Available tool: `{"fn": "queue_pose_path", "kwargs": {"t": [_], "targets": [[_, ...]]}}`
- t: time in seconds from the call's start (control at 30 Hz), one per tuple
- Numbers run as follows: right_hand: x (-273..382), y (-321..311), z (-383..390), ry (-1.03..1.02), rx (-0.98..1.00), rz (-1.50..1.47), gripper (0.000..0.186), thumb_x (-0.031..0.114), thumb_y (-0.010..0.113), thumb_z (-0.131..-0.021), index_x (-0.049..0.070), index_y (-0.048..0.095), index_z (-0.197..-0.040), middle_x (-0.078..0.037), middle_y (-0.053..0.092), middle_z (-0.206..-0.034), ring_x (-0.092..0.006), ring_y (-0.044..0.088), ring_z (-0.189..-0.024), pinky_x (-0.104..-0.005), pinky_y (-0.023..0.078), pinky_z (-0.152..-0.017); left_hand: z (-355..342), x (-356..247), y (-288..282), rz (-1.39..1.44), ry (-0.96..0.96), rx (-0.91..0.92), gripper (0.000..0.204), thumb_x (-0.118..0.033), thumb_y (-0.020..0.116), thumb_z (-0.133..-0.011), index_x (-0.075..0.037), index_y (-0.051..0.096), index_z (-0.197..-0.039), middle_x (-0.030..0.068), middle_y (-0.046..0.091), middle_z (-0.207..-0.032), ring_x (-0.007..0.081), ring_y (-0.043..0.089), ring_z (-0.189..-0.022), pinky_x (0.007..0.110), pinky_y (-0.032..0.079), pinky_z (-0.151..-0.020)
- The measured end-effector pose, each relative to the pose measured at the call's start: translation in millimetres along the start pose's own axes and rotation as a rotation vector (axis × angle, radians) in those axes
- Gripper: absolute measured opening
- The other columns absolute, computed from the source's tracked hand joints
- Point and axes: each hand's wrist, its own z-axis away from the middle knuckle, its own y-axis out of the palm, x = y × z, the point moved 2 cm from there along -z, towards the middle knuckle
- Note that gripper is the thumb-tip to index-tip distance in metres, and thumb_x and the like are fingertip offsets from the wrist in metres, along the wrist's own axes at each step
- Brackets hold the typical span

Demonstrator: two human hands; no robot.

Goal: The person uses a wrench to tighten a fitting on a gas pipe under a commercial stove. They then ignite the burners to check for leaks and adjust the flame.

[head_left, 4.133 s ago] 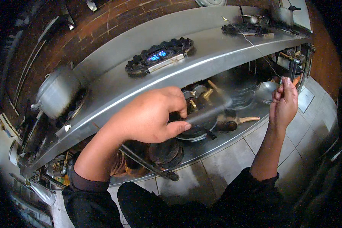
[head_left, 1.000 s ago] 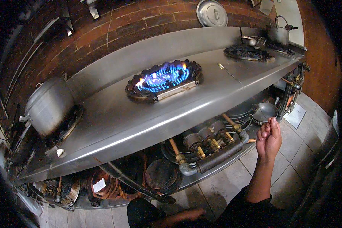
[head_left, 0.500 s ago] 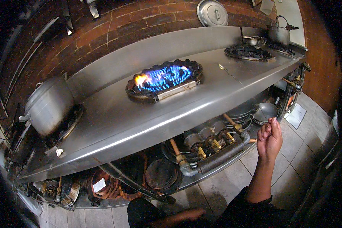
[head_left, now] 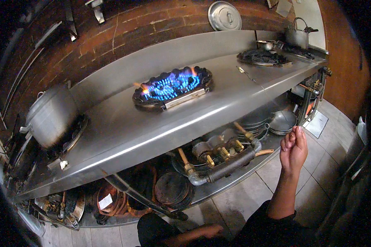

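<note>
Thin wire (head_left: 250,78) with a pale tip is over the steel table (head_left: 152,138), off to the right of the lit burner (head_left: 172,87), clear of the flames, and I honestly can't tell if it's resting on the metal or just above it. It seems to run down to the right hand (head_left: 293,150), which is well to the right of the lit burner and nearer the wearer, grip narrowed to a thumb-and-finger pinch on the end, though the middle bit is so fine I lose it past the table's edge. Left hand (head_left: 211,231) is down low on the near side of the lit burner, beside a dark-clothed leg (head_left: 152,229), holding who knows what, can't tell from here. For handling it well, I'd say keep that pinch right at the far end, light but firm, wrist loose, because something that skinny probably whips about if you jerk it. Keep sleeve and fingers away from the burner too, since some flames are flaring orange at its edges. And mind the brass valves (head_left: 223,153) below the lit burner, easy to bump I reckon.
</note>
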Motion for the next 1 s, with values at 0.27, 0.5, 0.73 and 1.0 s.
{"fn": "queue_pose_path", "kwargs": {"t": [0.27,0.5,0.73,1.0], "targets": [[18,1,4,-0.025,-0.001,-0.038,0.018,0.021,0.049,-0.095,0.005,0.054,-0.093,0.002,0.045,-0.063,-0.0060,0.039,-0.048,-0.0199,0.030,-0.040,19,-68,-44,0.064,-0.215,0.087,0.029,-0.032,0.056,-0.085,-0.003,0.059,-0.085,0.0172,0.060,-0.076,0.0260,0.057,-0.069,0.042,0.045,-0.062],[26,5,6,-0.031,0.015,-0.060,0.018,0.021,0.048,-0.095,0.004,0.054,-0.093,0.002,0.045,-0.063,-0.0061,0.039,-0.048,-0.0200,0.030,-0.039,34,-154,-48,0.191,-0.060,0.096,0.030,-0.034,0.055,-0.086,-0.004,0.058,-0.088,0.0167,0.060,-0.078,0.0270,0.058,-0.072,0.042,0.045,-0.064],[43,-2,6,-0.048,-0.006,-0.069,0.018,0.021,0.047,-0.095,0.004,0.054,-0.093,0.001,0.045,-0.064,-0.0061,0.040,-0.048,-0.0196,0.030,-0.040,30,-167,-40,0.173,-0.058,0.102,0.031,-0.036,0.054,-0.087,-0.006,0.057,-0.092,0.0162,0.060,-0.081,0.0280,0.059,-0.074,0.041,0.046,-0.065],[71,-10,9,-0.072,-0.034,-0.033,0.017,0.019,0.046,-0.095,0.003,0.053,-0.091,0.001,0.045,-0.063,-0.0059,0.039,-0.047,-0.0194,0.031,-0.039,31,-169,-34,0.146,-0.119,0.045,0.032,-0.038,0.053,-0.088,-0.007,0.056,-0.096,0.0157,0.060,-0.083,0.0292,0.059,-0.076,0.041,0.046,-0.067]]}}
